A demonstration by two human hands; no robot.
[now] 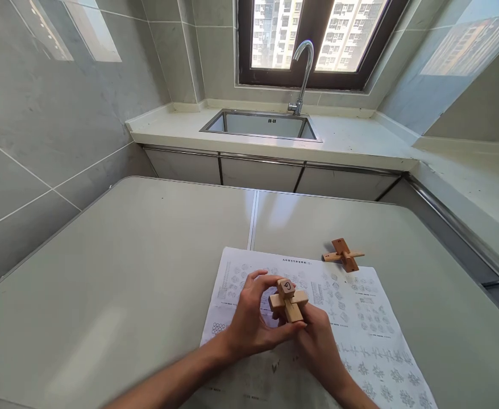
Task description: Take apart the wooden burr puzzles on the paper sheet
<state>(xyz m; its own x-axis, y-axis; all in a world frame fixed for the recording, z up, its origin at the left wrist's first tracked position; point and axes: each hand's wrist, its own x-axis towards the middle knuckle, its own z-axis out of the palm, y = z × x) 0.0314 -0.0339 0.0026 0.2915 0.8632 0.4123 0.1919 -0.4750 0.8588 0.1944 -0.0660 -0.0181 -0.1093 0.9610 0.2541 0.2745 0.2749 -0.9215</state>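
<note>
Head view: left hand (249, 321) and right hand (319, 336) grip a pale-wood, cross-shaped block puzzle (292, 308) between them, toward the near edge of the tabletop (117, 278).

A dark, curling sign, close to a capital G, stands on the top end of the held wooden burr puzzle (292, 312). On the paper sheet (236, 255), a bold heading (297, 261) in what look like Chinese characters runs along the far edge and closes with a bracketed character, probably 二. Shorter printed captions (381, 335) sit among the drawings towards the sheet's right edge, too small to read. No other wording can be made out.
</note>
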